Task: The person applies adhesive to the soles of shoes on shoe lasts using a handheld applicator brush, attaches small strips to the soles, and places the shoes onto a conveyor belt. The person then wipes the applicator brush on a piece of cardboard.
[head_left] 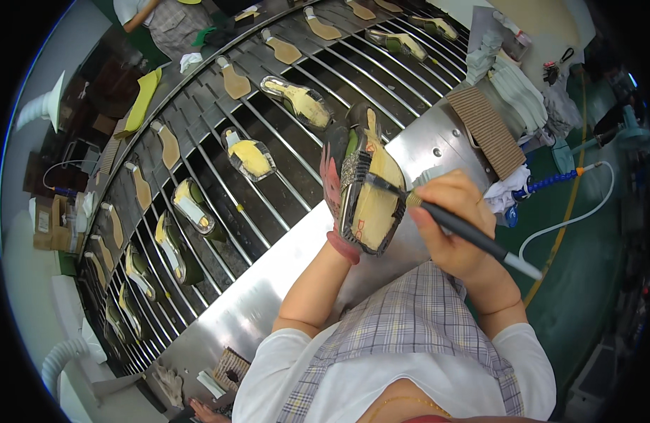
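Observation:
My left hand (330,180), in what looks like a dark and reddish glove, grips a shoe (383,201) from its left side. The shoe is turned bottom up, showing a pale yellow underside ringed by a dark, gathered edge. In my right hand (457,218) is a brush (473,236) with a dark handle and a light end. Its bristle end touches the shoe's underside near the left edge. My left thumb and some fingertips are hidden behind the shoe.
A curved rack of metal bars (261,204) carries several upturned shoes, with tan insoles (233,81) along its far rim. A steel ledge (258,282) runs before me. Ribbed brown cardboard (486,130) lies right, by a blue jointed hose (550,185). Another person (177,32) stands at the far left.

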`<state>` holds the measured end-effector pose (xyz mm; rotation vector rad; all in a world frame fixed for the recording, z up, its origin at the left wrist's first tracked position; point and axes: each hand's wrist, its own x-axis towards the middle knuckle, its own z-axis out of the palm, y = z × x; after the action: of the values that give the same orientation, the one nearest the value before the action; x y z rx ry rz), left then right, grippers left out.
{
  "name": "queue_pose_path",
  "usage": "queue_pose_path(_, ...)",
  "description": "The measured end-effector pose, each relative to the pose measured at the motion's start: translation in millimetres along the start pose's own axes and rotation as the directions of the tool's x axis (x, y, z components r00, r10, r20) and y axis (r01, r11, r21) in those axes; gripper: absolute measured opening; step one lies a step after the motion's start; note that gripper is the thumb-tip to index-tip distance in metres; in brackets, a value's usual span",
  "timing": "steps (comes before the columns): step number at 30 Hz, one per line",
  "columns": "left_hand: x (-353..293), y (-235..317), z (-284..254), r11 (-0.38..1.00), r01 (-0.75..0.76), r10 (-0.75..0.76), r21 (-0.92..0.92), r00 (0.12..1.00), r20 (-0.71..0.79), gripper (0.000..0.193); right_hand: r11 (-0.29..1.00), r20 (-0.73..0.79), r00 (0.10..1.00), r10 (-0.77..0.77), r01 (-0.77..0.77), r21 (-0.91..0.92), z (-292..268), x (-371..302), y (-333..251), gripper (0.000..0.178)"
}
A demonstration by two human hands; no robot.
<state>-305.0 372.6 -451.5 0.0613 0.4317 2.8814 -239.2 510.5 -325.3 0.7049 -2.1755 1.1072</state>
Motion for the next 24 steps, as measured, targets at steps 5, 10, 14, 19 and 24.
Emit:
queue_pose_path(5,2.0,1.2,-6.7,0.996,0.018,-0.012,-0.083,0.997,0.071,0.052,0.96,0.025,0.966,-0.258,0.253,0.124,12.7,-9.5,-12.5,0.028)
queue_pose_path(10,6.2,8.3,-13.0,0.969,0.103,-0.044,-0.225,0.967,0.25,0.053,0.985,-0.098,0.986,-0.134,0.143,0.098,12.8,-6.4,-11.2,0.027)
queue_pose_path(14,2.8,7.7,-17.3,0.975,0.155,-0.1,-0.159,0.947,0.304,0.054,0.889,0.011,0.912,-0.411,0.398,0.227,14.0,-6.3,-23.2,0.027)
queue_pose_path(19,-6.1,4.2,-24.1,0.989,0.131,-0.144,0.074,0.968,0.205,0.056,0.99,-0.123,0.992,0.014,0.004,0.143,7.3,-3.1,-17.9,0.027)
queue_pose_path(24,-7.4,7.4,-25.7,0.972,0.122,-0.157,0.201,0.973,0.17,0.058,0.902,0.062,0.937,-0.343,0.31,0.302,3.3,-2.4,-17.2,0.027)
